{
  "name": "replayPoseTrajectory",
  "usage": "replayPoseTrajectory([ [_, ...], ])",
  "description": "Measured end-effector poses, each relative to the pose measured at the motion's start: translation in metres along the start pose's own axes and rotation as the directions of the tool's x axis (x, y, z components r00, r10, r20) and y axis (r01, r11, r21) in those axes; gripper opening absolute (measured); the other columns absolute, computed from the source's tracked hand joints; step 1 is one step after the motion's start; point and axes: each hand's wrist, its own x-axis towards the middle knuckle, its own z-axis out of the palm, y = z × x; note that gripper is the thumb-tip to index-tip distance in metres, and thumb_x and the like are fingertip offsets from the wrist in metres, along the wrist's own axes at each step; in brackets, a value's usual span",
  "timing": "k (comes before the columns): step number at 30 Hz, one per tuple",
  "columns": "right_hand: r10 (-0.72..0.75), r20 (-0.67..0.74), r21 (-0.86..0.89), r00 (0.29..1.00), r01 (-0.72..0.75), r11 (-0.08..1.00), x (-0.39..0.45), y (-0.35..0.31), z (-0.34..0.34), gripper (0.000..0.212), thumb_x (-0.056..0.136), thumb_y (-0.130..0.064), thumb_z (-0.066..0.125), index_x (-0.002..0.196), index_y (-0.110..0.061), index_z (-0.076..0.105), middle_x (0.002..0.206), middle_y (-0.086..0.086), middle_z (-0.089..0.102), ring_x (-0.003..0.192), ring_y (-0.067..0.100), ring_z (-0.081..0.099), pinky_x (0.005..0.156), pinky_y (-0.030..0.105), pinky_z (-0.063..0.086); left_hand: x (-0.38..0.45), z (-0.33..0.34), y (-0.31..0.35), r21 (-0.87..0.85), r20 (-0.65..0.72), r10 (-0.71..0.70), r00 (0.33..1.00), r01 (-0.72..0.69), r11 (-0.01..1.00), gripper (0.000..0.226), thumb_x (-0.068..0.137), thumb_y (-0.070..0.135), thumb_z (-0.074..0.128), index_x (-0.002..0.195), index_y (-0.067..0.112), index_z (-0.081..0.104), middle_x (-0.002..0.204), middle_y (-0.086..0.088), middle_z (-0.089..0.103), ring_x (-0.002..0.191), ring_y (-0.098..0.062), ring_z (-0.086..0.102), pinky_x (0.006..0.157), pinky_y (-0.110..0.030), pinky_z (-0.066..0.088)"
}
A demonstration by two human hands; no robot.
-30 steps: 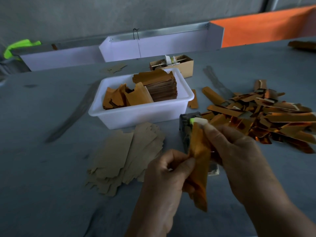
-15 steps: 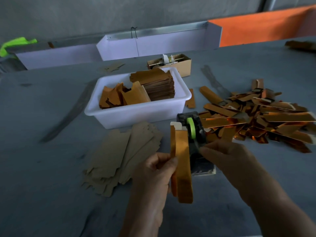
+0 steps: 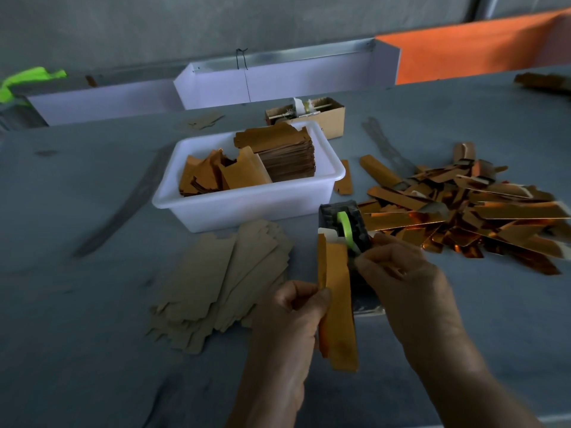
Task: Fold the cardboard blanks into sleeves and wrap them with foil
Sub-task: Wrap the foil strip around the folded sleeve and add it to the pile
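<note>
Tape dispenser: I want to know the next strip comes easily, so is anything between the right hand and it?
Nothing visible; the right hand is already at the tape dispenser, fingers at its cutter end.

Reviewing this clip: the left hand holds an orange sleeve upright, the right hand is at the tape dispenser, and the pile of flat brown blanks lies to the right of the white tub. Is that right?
Not quite. The head view shows the blanks lying in front of the tub, toward the person's left; the shiny finished sleeves lie on the right. The rest holds: the left hand holds the sleeve upright, and the right hand is at the dispenser.
</note>
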Motion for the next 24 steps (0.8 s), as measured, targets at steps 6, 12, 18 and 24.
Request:
replayPoseTrajectory([
  [6,0.083,0.096,-0.010,0.992,-0.083,0.997,-0.006,0.000,-0.012,0.016,0.082,-0.016,0.063,0.067,-0.012,0.062,0.084,-0.028,0.054,0.069,-0.003,0.055,0.058,0.021,0.040,0.004,-0.006,-0.002,-0.044,-0.042,-0.013,0.999,0.011,0.999,0.015,0.088,0.018,0.065,0.074,0.012,0.069,0.057,-0.001,0.058,0.040,-0.001,0.048,0.038,-0.013,0.038],
  [12,0.008,0.066,-0.199,0.998,0.005,0.980,-0.015,0.004,-0.009,0.019,0.079,-0.015,0.066,0.062,-0.016,0.058,0.121,-0.014,0.048,0.106,0.015,0.054,0.075,0.029,0.044,0.005,-0.003,0.001,-0.049,-0.013,0.015,1.000,-0.015,0.999,0.014,0.089,0.021,0.063,0.078,0.015,0.069,0.053,0.008,0.060,0.042,0.002,0.050,0.039,-0.012,0.038],
  [18,-0.029,0.038,-0.211,0.999,0.037,0.977,-0.018,0.009,-0.007,0.018,0.078,-0.014,0.067,0.062,-0.016,0.059,0.123,-0.020,0.046,0.112,0.010,0.051,0.078,0.025,0.042,0.003,0.000,0.012,-0.106,0.067,0.125,0.990,-0.117,0.987,0.014,0.089,0.017,0.063,0.079,0.008,0.065,0.052,0.006,0.057,0.039,0.000,0.047,0.038,-0.012,0.036],
  [24,-0.174,-0.026,-0.242,0.984,0.163,0.956,-0.022,0.014,-0.003,0.011,0.074,-0.016,0.075,0.069,-0.012,0.065,0.113,-0.017,0.053,0.092,-0.001,0.054,0.065,0.003,0.040,0.003,0.008,0.019,-0.048,0.296,0.193,0.935,-0.187,0.981,0.014,0.088,0.018,0.063,0.074,0.016,0.062,0.051,0.009,0.059,0.040,0.002,0.048,0.039,-0.011,0.036],
])
